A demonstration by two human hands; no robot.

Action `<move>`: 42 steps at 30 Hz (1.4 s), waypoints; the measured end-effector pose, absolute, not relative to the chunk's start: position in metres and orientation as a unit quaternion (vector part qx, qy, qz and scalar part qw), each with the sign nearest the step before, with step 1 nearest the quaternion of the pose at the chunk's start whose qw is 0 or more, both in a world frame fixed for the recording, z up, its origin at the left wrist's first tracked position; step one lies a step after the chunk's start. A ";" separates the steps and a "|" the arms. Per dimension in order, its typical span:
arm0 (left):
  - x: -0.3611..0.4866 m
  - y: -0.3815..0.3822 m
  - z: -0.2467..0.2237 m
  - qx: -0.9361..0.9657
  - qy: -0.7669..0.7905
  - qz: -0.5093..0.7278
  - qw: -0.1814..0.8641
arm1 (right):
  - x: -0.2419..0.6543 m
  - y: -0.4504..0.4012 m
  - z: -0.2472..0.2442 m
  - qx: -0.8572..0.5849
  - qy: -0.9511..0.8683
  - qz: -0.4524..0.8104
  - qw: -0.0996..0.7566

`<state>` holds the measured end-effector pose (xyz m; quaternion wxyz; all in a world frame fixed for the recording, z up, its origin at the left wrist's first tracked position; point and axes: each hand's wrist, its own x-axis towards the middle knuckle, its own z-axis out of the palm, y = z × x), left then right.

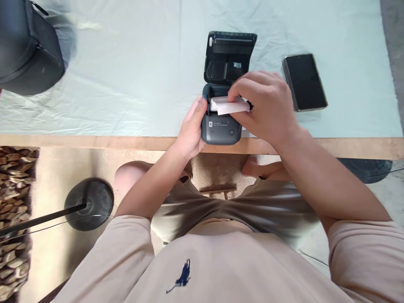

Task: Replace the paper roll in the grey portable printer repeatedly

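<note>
A small dark portable label printer (221,131) sits at the table's front edge with its lid (229,54) swung up and back. My left hand (192,130) grips the printer's left side, thumb on the upper rim. Over the open compartment, my right hand (261,103) pinches a roll of white paper (225,105) at its right end. The roll's loose end hangs toward me, and its left end lies within the compartment. My right fingers partly hide the roll and the printer's right side.
A smartphone (306,82) lies to the right on the pale green tablecloth (132,75). At the back left stands a dark zipped bag (30,50). The wooden table edge (104,142) runs in front of me. A round black stand base (89,204) and stacked firewood (14,210) are at floor level, left.
</note>
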<state>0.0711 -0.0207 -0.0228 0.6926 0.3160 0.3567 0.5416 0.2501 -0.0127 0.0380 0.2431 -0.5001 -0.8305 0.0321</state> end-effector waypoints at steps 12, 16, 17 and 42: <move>0.062 -0.024 -0.018 0.356 0.356 0.517 0.692 | 0.253 -0.017 0.035 -0.443 -0.831 0.085 0.326; 0.061 -0.024 -0.021 0.385 0.359 0.498 0.689 | 0.256 -0.008 0.042 -0.483 -0.737 0.082 0.465; 0.060 -0.024 -0.022 0.392 0.361 0.491 0.690 | 0.256 -0.005 0.042 -0.483 -0.716 0.105 0.493; 0.059 -0.024 -0.025 0.411 0.355 0.500 0.674 | 0.248 -0.008 0.052 -0.483 -0.782 0.298 0.257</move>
